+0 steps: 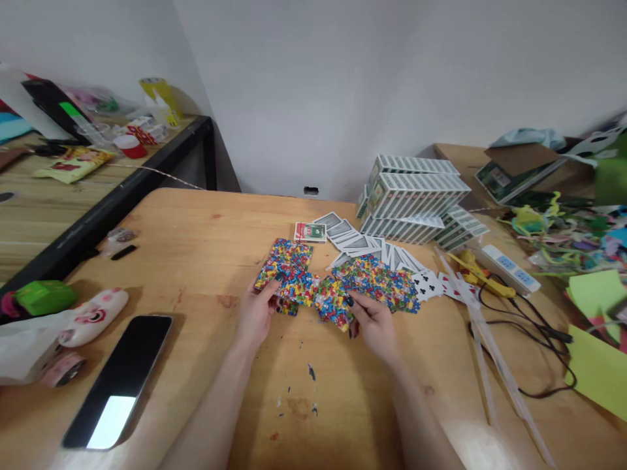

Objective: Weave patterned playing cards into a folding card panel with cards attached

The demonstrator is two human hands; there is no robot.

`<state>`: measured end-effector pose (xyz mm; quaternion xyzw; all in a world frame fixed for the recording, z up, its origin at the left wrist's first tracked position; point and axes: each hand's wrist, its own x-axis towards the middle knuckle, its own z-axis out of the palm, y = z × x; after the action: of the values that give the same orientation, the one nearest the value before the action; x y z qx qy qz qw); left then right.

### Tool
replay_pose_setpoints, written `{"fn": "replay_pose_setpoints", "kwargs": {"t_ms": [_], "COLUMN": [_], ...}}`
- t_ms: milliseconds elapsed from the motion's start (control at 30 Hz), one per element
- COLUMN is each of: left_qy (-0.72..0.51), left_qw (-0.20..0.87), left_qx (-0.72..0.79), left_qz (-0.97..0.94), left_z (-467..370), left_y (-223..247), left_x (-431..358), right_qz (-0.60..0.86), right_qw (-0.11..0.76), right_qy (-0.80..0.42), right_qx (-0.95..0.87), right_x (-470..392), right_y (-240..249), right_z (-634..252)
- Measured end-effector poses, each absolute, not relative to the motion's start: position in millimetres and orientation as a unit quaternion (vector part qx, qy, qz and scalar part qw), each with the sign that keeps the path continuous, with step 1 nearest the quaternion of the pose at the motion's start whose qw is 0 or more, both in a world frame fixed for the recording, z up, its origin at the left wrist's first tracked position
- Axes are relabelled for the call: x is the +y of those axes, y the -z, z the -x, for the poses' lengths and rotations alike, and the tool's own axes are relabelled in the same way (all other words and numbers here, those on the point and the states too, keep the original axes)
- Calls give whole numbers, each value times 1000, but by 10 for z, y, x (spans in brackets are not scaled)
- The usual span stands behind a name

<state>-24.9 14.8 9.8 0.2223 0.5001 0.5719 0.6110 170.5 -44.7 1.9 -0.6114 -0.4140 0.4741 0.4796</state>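
Colourful patterned sheets or cards (289, 274) are gripped by my left hand (259, 310), its thumb on top. My right hand (375, 323) pinches another small multicoloured piece (333, 303), whose left edge meets the piece at my left hand. More pieces with the same pattern (382, 281) lie just beyond my right hand, on top of spread playing cards (360, 244). A red and green card box (310, 232) rests behind my left hand. Several face-up cards (427, 284) show black clubs and red hearts to the right.
Striped card cartons (416, 196) are stacked at the back right. A phone (120, 382) lies at the left. On the right are a power strip (510, 269), black cable, yellow glue gun (482, 274), clear sticks (494, 352) and yellow paper (600, 372).
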Motion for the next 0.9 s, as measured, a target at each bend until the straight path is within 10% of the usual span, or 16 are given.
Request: {"fn": "replay_pose_setpoints", "kwargs": {"t_ms": [633,900], "left_qy": [-652,-631], "left_qw": [524,653], "left_qx": [505,385], "left_qz": [-216,-162], "left_z": [175,221], "left_y": [-131,-290], "left_x": [73,93], "right_qz": [549,443], "right_qw": [392,349], "right_qy": [-576,-721], "right_qx": [-461,-402], "right_x": [-502,-625], "right_y": [-89,-126], "right_z": [-1600,-1103]}}
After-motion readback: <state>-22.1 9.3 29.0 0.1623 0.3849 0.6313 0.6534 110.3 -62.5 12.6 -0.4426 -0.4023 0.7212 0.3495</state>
